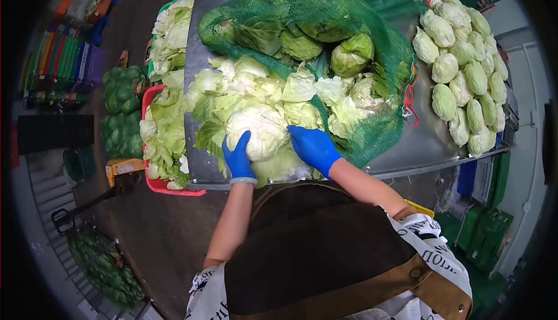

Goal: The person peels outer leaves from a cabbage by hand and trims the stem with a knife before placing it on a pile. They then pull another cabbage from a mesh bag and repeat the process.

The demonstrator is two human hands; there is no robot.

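A pale, peeled cabbage (256,129) rests at the front of the metal table, among loose leaves. My left hand (239,158), in a blue glove, grips its left side with the thumb on top. On the cabbage's right edge, my right hand (313,147), also blue-gloved, is closed, fingertips pinched together; whatever they hold is too small to make out. Loose cabbage leaves (244,82) pile up behind the cabbage and spread under it. Just beyond lies an open green mesh bag (256,12) with several whole cabbages (351,56) inside.
Peeled cabbages (444,67) are stacked at the table's right end. Left of the table (401,151), a red crate (152,183) and a green crate hold leaves. Filled mesh sacks (122,111) and a yellow pallet jack (125,169) stand on the floor.
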